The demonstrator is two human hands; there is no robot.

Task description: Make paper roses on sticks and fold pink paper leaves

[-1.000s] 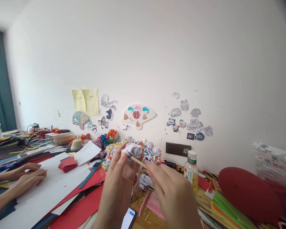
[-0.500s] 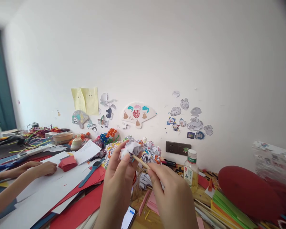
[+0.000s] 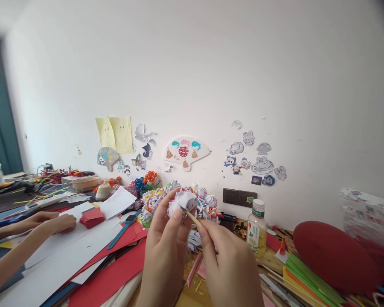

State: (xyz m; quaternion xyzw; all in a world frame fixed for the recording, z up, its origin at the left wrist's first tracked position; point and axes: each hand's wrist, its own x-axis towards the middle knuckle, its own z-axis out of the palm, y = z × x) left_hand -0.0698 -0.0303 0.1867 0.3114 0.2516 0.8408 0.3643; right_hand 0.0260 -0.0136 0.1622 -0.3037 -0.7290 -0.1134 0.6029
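Pinching slim wooden stick (image 3: 193, 217): right hand (image 3: 225, 247) | left hand (image 3: 166, 232) curled round creased white paper ball (image 3: 186, 199), stick end against it | flat red sheets (image 3: 115, 273) left of left hand | clear bottle (image 3: 256, 234) beyond right hand | crinkly paper pile (image 3: 209, 201) beyond both

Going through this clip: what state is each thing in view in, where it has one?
White folded-paper ball: creased, held in the left grip.
Thin pale wooden stick: slanted, held in the right grip, tip at the ball.
Clear bottle with white cap: upright, capped, partly filled with yellowish liquid.
Blue wristwatch: strap unfastened, stretched out.
Red paper squares: stacked.
Dark rectangular wall socket: no plug in it.
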